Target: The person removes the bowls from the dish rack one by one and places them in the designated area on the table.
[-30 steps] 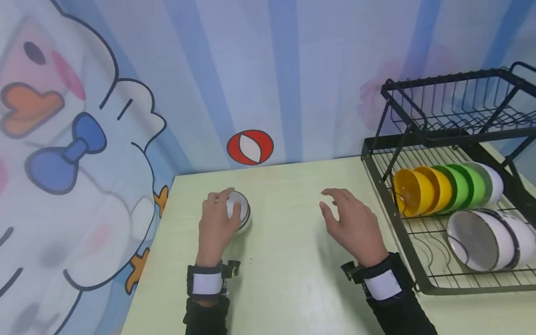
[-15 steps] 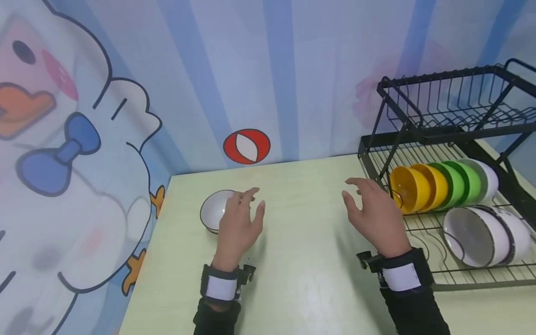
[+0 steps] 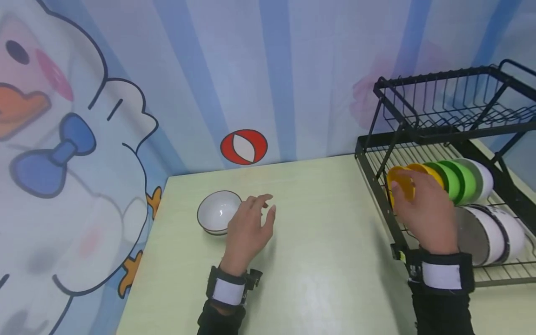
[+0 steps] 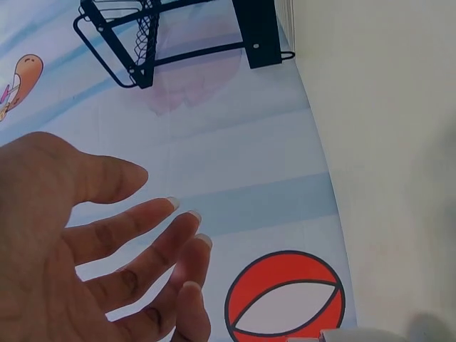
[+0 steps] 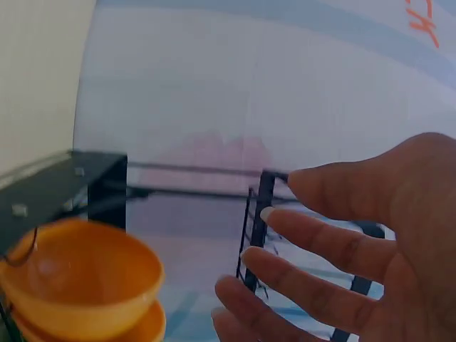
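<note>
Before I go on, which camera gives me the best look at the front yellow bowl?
The right wrist view: the front yellow bowl shows large there, most of its rim and inside in sight, though slightly blurred. In the head view the right grip covers part of it; the left wrist view doesn't show it.

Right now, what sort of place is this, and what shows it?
Probably a kitchen-like corner, perhaps staged for practice: a pale table, a black rack holding bowls, and a cartoon-printed backdrop.
</note>
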Available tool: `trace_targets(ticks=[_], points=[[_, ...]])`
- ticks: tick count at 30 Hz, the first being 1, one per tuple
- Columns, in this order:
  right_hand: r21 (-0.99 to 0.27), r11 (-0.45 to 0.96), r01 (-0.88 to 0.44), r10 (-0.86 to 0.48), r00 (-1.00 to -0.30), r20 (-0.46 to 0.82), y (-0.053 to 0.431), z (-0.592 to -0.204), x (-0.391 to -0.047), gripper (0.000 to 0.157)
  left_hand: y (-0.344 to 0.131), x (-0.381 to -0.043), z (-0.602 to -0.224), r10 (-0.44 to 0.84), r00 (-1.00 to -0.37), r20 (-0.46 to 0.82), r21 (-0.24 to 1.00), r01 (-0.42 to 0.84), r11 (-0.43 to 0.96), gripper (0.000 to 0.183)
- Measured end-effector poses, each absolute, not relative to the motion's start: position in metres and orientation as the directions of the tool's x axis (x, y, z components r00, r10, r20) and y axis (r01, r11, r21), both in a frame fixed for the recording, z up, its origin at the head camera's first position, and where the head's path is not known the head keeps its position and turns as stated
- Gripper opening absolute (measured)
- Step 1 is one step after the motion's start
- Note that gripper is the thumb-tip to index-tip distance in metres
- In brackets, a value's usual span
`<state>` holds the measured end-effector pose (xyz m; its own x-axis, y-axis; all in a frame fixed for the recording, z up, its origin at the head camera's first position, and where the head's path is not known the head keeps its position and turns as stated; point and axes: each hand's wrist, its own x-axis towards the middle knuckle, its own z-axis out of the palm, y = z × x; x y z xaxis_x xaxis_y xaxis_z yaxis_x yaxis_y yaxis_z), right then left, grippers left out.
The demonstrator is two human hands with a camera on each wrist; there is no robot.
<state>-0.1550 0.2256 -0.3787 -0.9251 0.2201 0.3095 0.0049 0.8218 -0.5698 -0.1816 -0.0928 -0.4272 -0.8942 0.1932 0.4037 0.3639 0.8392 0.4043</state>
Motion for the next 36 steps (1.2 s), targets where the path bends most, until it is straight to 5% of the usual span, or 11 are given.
trace_targets(ticks=[17, 36], points=[[-0.457, 0.761, 0.460, 0.563, -0.818, 0.115, 0.280, -0.378, -0.134, 0.048, -0.076, -0.172, -0.428, 0.294, -0.871, 0.395, 0.360, 0.441, 0.822, 0.030], [-0.186, 0.836, 0.517, 0.525, -0.851, -0.006, 0.309, -0.393, -0.127, 0.042, -0.069, -0.168, -0.428, 0.323, -0.864, 0.386, 0.343, 0.460, 0.819, 0.030]])
